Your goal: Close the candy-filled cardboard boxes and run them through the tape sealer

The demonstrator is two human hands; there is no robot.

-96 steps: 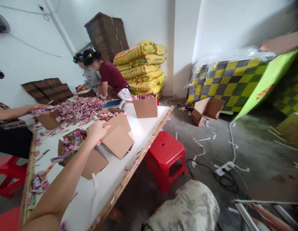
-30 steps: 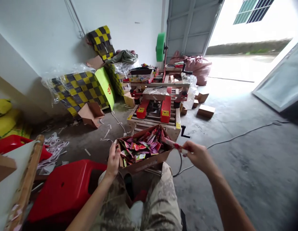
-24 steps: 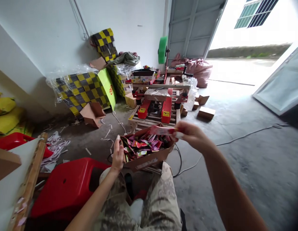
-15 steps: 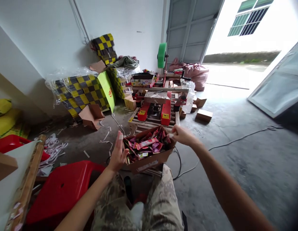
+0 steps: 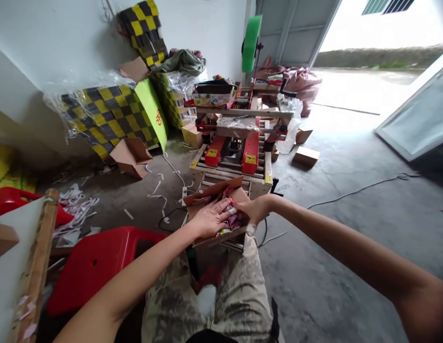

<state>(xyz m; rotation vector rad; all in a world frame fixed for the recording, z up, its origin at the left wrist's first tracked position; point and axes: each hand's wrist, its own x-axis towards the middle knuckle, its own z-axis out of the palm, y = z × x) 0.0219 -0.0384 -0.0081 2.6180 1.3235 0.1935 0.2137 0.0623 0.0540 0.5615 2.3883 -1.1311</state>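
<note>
A cardboard box (image 5: 207, 243) of small, shiny pink and red packets (image 5: 234, 221) sits just in front of my knees, its flaps standing up at the back and right. My left hand (image 5: 211, 220) lies flat across the packets with its fingers stretched out and covers many of them. At the box's right side, my right hand (image 5: 256, 211) grips the edge by the right flap, thumb toward the inside and fingers around the outside. White tape is wrapped on a finger of each hand. Rollers of a conveyor (image 5: 221, 180) show just behind the box.
Ahead stands a carton-sealing machine (image 5: 250, 155) with a green tape roll (image 5: 252, 44). A red stool (image 5: 94, 267) is at my left, by a wood-edged table (image 5: 37, 257). Checkered yellow-black stacks (image 5: 110, 114) line the wall. A cable (image 5: 345, 197) crosses the floor on the right.
My left hand has moved from the box's left side onto the packets and flattened there. My right hand has shifted down along the right side. The box's flaps now stand up. The view has tilted downward.
</note>
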